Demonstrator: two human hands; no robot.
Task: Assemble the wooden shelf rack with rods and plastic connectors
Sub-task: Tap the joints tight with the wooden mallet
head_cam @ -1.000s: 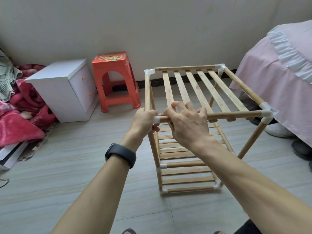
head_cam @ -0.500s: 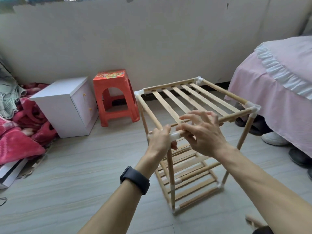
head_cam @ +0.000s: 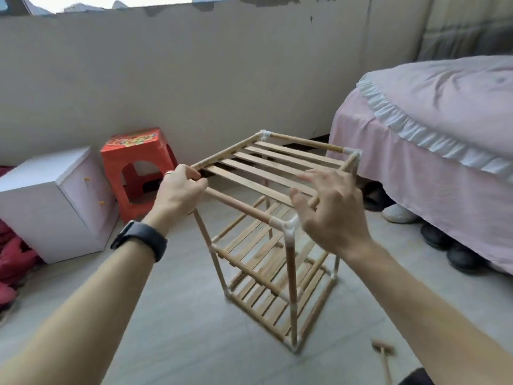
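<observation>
The wooden shelf rack (head_cam: pixel 273 173) stands upright on the floor, three slatted tiers joined by rods and white plastic connectors (head_cam: pixel 286 227). My left hand (head_cam: pixel 180 190) grips the rack's top left corner, fingers curled over the rod there. My right hand (head_cam: pixel 330 209) hovers just right of the near top connector with fingers spread and loosely bent, holding nothing; whether it touches the top slats I cannot tell. A black watch sits on my left wrist.
A red plastic stool (head_cam: pixel 136 165) and a white cabinet (head_cam: pixel 52 201) stand left of the rack by the wall. A pink-covered bed (head_cam: pixel 433 151) fills the right, shoes (head_cam: pixel 399 213) under its edge. A small wooden mallet (head_cam: pixel 384 357) lies on the floor at bottom right.
The rack has been turned so a corner now faces me. My right hand let go of the front rod and opened; my left hand kept its grip on the corner.
</observation>
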